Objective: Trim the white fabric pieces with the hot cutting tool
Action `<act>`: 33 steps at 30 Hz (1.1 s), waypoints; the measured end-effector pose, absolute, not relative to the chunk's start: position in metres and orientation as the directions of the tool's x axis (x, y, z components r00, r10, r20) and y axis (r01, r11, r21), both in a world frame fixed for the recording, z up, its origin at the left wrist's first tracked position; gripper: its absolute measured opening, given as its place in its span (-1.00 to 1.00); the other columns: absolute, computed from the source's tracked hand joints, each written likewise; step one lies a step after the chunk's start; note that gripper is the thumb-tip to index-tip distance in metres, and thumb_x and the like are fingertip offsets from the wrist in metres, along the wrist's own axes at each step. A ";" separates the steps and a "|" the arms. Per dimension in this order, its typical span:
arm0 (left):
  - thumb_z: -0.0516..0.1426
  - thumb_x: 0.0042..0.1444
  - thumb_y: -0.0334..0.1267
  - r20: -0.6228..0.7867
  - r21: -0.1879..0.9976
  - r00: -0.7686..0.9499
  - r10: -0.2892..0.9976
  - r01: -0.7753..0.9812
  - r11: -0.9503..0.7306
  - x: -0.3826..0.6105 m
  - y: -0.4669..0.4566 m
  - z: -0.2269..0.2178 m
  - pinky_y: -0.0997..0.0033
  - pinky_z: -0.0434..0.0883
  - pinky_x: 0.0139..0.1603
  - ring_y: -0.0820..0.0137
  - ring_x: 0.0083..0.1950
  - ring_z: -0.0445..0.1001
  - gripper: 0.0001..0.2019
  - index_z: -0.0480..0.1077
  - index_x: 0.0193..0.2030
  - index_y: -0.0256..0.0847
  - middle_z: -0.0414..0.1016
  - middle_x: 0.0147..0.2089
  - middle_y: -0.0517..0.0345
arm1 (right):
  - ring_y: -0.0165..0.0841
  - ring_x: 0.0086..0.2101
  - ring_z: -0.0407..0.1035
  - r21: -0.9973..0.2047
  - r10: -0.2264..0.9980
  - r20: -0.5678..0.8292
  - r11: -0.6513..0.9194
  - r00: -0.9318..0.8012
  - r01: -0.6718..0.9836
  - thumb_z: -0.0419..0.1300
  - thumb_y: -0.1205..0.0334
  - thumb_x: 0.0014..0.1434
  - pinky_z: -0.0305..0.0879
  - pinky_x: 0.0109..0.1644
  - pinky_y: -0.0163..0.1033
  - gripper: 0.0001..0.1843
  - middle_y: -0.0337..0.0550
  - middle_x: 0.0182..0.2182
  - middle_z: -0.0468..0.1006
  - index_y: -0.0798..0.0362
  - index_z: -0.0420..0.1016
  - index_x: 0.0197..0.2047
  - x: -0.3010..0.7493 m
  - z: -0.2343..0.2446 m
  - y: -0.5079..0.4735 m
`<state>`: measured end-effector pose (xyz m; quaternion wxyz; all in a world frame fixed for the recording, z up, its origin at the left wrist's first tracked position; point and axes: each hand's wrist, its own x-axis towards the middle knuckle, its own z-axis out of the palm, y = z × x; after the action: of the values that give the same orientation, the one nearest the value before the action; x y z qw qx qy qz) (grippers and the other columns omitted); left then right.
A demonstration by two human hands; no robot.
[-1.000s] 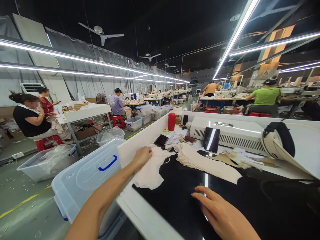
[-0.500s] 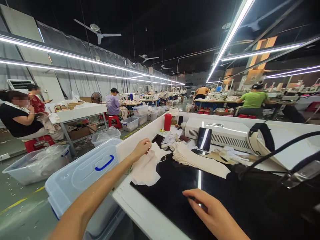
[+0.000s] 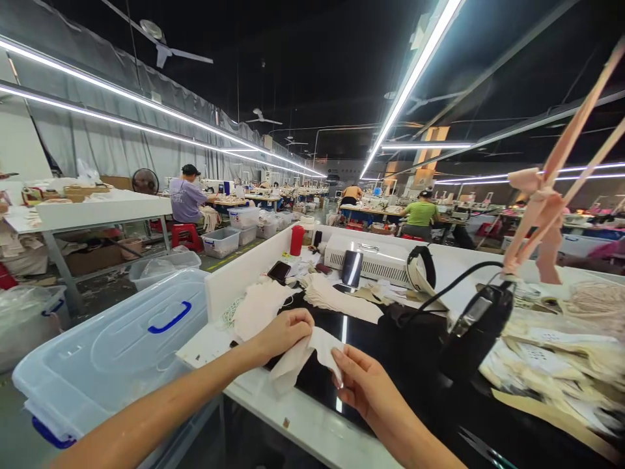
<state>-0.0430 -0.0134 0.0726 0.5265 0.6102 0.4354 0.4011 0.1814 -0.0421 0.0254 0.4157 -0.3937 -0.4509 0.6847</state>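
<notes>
Between my two hands a cream fabric piece (image 3: 291, 365) is held over the near edge of the black work surface (image 3: 359, 329). My left hand (image 3: 288, 332) pinches its upper part, and a loose end hangs below. With thumb and fingers, my right hand (image 3: 364, 381) grips the right-hand end. Just beyond my left hand lies a pile of cream fabric pieces (image 3: 261, 306). Farther back, a fanned stack of long cream pieces (image 3: 336, 298) rests on the black surface.
A lidded clear bin (image 3: 117, 326) stands left of the table. At the back are a red cup (image 3: 296, 241), a phone (image 3: 279, 271) and a white vented box (image 3: 366, 257). A black tool (image 3: 481, 326) hangs from pink straps at right, near scissors (image 3: 486, 449). Co-workers sit farther off.
My left hand has lifted a fabric piece from the pile and brought it nearer and right. My right hand, empty before, now grips its other end. The view has swung right.
</notes>
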 end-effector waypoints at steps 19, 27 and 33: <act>0.62 -0.22 0.38 -0.162 0.952 0.555 0.816 -0.130 0.278 -0.008 -0.061 0.055 0.33 0.34 -0.09 0.36 -0.25 0.44 -0.26 0.40 -0.31 -0.15 0.48 -0.34 0.24 | -0.44 -0.48 0.42 -0.975 0.918 -0.113 -0.176 -0.380 -0.134 0.67 -0.32 0.08 0.38 -0.38 -0.33 -0.39 -0.26 -0.46 0.56 0.07 0.72 -0.20 0.212 0.057 -0.109; 0.64 -0.26 0.40 -0.123 0.970 0.473 0.872 -0.129 0.206 0.009 -0.065 0.063 0.40 0.23 -0.19 0.47 -0.32 0.29 -0.21 0.35 -0.38 -0.17 0.37 -0.36 0.30 | -0.50 -0.53 0.33 -0.957 0.898 -0.171 -0.249 -0.404 -0.150 0.69 -0.49 -0.06 0.32 -0.43 -0.37 -0.22 -0.29 -0.52 0.50 0.07 0.69 -0.24 0.221 0.042 -0.120; 0.63 -0.29 0.47 -0.096 0.991 0.467 0.879 -0.039 0.130 0.026 -0.069 0.072 0.39 0.18 -0.23 0.47 -0.34 0.25 -0.17 0.31 -0.46 -0.17 0.32 -0.42 0.31 | -0.57 -0.51 0.28 -0.947 0.914 -0.175 -0.258 -0.366 -0.192 0.77 -0.38 -0.11 0.25 -0.37 -0.40 -0.30 -0.27 -0.47 0.57 0.07 0.79 -0.25 0.238 0.038 -0.135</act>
<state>0.0256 -0.0687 0.0721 0.6504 0.5573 0.3765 0.3529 0.2377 -0.1353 0.0377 0.4019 -0.3944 -0.4577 0.6881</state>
